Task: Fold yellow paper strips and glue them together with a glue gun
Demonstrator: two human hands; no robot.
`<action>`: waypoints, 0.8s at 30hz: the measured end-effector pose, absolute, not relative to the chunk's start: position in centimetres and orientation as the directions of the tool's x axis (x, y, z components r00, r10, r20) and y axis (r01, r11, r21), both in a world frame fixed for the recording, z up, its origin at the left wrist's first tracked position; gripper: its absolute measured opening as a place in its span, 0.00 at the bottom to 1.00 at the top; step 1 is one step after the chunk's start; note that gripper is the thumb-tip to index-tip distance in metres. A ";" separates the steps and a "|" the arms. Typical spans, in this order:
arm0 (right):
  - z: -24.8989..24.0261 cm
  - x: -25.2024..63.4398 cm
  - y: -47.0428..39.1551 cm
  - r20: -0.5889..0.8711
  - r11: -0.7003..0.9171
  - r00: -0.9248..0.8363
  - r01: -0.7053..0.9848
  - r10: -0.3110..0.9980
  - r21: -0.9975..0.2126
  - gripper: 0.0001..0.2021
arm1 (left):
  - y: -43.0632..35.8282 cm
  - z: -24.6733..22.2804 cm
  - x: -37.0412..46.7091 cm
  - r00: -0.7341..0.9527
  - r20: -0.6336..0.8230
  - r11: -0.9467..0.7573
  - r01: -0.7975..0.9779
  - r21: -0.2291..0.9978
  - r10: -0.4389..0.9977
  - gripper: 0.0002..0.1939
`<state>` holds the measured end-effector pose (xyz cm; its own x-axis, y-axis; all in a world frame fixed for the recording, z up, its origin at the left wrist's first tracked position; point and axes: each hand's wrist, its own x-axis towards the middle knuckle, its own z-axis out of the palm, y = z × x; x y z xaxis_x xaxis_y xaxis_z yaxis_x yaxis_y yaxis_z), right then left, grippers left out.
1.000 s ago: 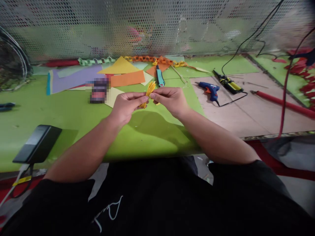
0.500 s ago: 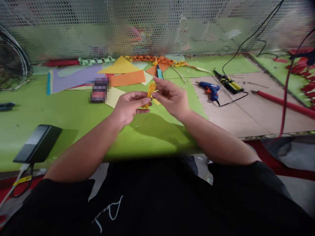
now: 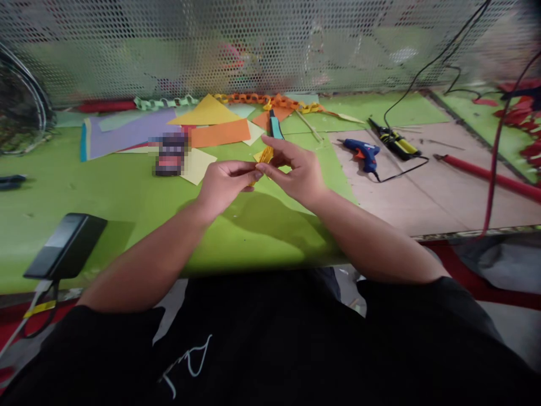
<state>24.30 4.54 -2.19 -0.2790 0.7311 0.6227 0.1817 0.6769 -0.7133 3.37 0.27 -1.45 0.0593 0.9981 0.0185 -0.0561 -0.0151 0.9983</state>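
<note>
Above the green tabletop (image 3: 270, 237), my two hands meet at a small piece of pleated yellow paper (image 3: 266, 154). My left hand (image 3: 222, 185) pinches its lower end between thumb and fingers. From the other side, my right hand (image 3: 299, 170) grips it with thumb and bent fingers, the forefinger reaching over the top. Much of the folded paper is hidden behind the fingers. Just beyond my right hand lies a tool with a teal and black handle (image 3: 276, 126). A yellow sheet (image 3: 207, 111) and an orange strip (image 3: 220, 134) lie past my left hand.
At the right, a blue glue gun (image 3: 362, 152), yellow-black pliers (image 3: 399, 144) and a red rod (image 3: 486, 171) lie on a wooden board. Paper chains (image 3: 249, 100) run along the perforated metal panel (image 3: 262, 51). A black power adapter (image 3: 65, 245) sits front left.
My fingers have closed in further around the yellow paper, and its pleats are now more covered and tilted. The hands stay in about the same place.
</note>
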 end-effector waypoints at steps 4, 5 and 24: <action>-2.5 24.2 4.7 0.600 0.642 -0.243 0.160 0.762 -0.750 0.18 | -0.1 -1.4 3.6 0.052 0.062 -0.062 0.005 0.998 0.997 0.20; -2.5 24.1 4.7 0.599 0.638 -0.237 0.154 0.765 -0.754 0.17 | -0.1 -1.3 3.6 0.056 0.063 -0.063 0.002 0.998 0.996 0.20; -1.5 24.5 5.9 0.441 0.439 -0.218 -0.059 0.871 -0.896 0.31 | 0.6 -0.8 2.4 0.210 -0.034 0.075 -0.190 0.979 0.977 0.23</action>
<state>24.52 5.89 -1.55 -0.2184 0.8705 0.4410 -0.0586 0.4394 -0.8964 2.38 0.62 -0.84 0.2102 0.9771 -0.0339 -0.1904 0.0750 0.9788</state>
